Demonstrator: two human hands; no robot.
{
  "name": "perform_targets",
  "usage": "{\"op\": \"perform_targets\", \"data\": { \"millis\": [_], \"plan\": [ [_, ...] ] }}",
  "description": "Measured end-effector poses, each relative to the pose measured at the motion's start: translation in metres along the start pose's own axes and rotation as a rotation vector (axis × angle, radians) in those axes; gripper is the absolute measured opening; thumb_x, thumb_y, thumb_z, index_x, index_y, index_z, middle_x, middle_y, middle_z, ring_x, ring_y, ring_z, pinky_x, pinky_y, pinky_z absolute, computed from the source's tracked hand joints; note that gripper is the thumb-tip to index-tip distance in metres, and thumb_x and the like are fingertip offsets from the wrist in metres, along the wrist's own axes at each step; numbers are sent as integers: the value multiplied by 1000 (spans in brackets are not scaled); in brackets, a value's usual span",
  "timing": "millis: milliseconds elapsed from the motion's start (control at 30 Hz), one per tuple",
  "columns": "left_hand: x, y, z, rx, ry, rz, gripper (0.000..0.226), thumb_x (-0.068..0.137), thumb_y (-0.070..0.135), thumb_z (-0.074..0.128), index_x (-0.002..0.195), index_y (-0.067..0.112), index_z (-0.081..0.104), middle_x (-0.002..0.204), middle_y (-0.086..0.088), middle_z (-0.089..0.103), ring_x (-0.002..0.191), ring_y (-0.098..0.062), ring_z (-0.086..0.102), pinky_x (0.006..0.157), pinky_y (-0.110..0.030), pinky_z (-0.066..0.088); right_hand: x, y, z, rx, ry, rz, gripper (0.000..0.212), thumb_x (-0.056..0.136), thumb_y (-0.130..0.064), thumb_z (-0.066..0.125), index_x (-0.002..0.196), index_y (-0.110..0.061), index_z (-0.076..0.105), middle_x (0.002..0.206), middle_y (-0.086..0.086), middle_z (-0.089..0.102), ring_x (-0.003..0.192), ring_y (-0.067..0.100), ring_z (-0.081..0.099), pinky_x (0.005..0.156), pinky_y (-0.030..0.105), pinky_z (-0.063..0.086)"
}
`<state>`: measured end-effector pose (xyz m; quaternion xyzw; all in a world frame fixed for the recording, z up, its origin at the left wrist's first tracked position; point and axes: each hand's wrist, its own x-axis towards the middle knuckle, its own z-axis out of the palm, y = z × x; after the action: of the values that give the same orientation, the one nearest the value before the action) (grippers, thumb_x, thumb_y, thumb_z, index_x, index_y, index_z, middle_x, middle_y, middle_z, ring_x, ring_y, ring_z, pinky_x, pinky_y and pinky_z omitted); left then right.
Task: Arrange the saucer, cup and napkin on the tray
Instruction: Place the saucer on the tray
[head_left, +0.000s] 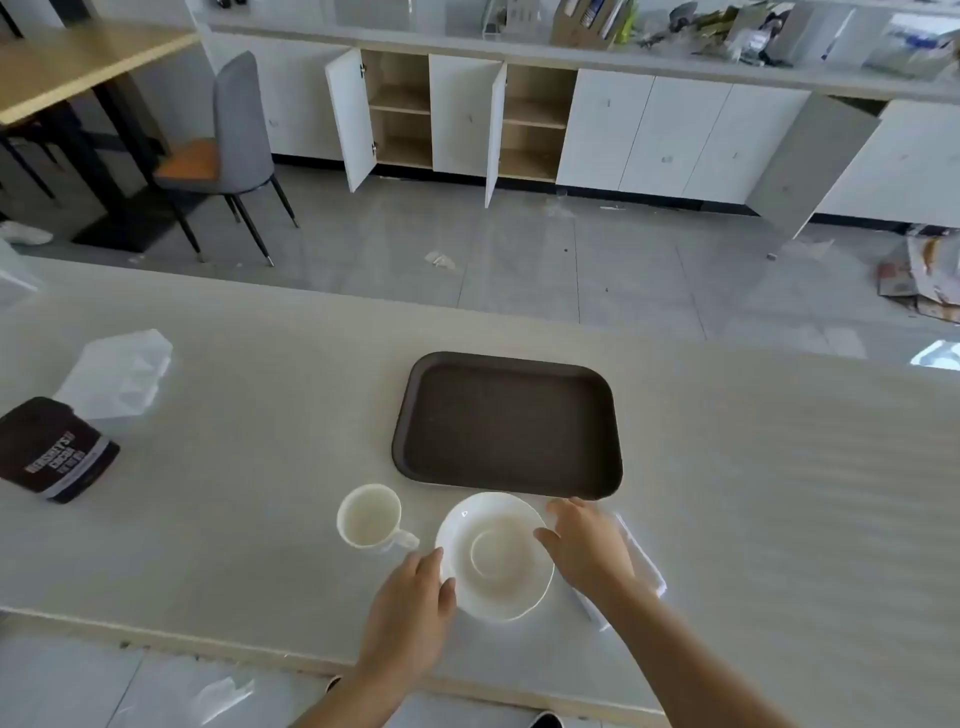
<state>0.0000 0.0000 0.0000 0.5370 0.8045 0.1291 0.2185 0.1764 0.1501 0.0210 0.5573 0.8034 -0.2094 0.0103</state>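
Because both hands close on the saucer (496, 556) from opposite sides with fingers only at the rim, the likeliest slip is a tilt: if one side lifts before the other, the glazed plate may slide out or clip the tray's raised lip. The left hand (410, 608) sits at the saucer's near-left edge, fingers spread and touching or almost touching the rim; I cannot tell whether it grips. The right hand (587, 551) lies open over the far-right rim, and it covers most of the napkin (641, 558), which could drag along with it. The cup (370, 515) stands upright just left of the saucer, handle toward it, near enough for the left wrist to knock. All three lie near the tabletop's near edge, just short of the tray (506, 421), which holds nothing.
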Motion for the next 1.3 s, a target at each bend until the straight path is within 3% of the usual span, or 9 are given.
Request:
{"op": "perform_targets", "data": {
  "millis": [67,133,200,300,400,533,667,867,1300],
  "plan": [
    [4,4,-1,-105,15,-78,34,97,30,50,128,16,56,109,-3,63,100,-24,61,82,-32,45,0,3,3,34,-9,39,23,94,-35,62,106,-16,69,109,1,69,94,24,63,77,32,48],
    [4,12,-3,-186,43,-128,9,95,24,55,101,20,59,88,3,61,85,-24,59,72,-33,41,-2,5,8,55,-23,82,23,94,-32,61,108,-15,70,111,2,67,98,26,62,80,33,48],
    [5,18,-2,-298,59,-208,25,90,16,58,74,30,43,64,9,47,66,-17,47,59,-31,32,-2,8,12,93,-38,109,23,95,-28,61,111,-15,71,111,2,68,100,26,63,83,33,48],
    [8,24,-1,-421,49,-330,31,84,8,55,64,26,42,54,5,50,58,-15,50,53,-29,38,-3,12,17,146,-46,145,17,94,-21,61,99,-12,74,96,3,73,91,25,64,78,32,51],
    [14,26,4,-533,30,-425,18,82,3,50,68,12,58,59,-5,65,60,-24,67,60,-37,54,-4,13,20,186,-55,180,14,91,-19,62,88,-9,71,83,4,71,80,25,62,70,31,49],
    [16,31,6,-717,29,-504,28,80,-2,49,71,15,69,57,-1,66,59,-24,71,45,-21,51,-5,16,17,201,-69,209,13,90,-16,60,89,-10,72,86,4,72,83,24,63,67,30,47],
    [18,40,7,-861,46,-524,36,81,-4,50,77,23,74,62,-3,70,65,-24,73,57,-37,62,-7,19,3,233,-49,236,19,88,-13,55,88,-14,73,82,2,72,78,24,65,67,31,52],
    [36,50,-1,-961,68,-537,40,84,-6,52,103,22,73,77,-13,72,70,-25,74,59,-34,62,-1,22,-20,432,-18,306,19,81,-5,52,77,-10,69,67,8,72,52,24,70,58,34,57],
    [120,44,-55,-1013,43,-495,39,87,-11,55,115,11,69,96,-16,70,86,-31,73,66,-42,64,58,4,-43,743,62,344,21,88,-2,60,80,-17,72,77,5,75,55,17,74,61,32,63]
  ]
}}
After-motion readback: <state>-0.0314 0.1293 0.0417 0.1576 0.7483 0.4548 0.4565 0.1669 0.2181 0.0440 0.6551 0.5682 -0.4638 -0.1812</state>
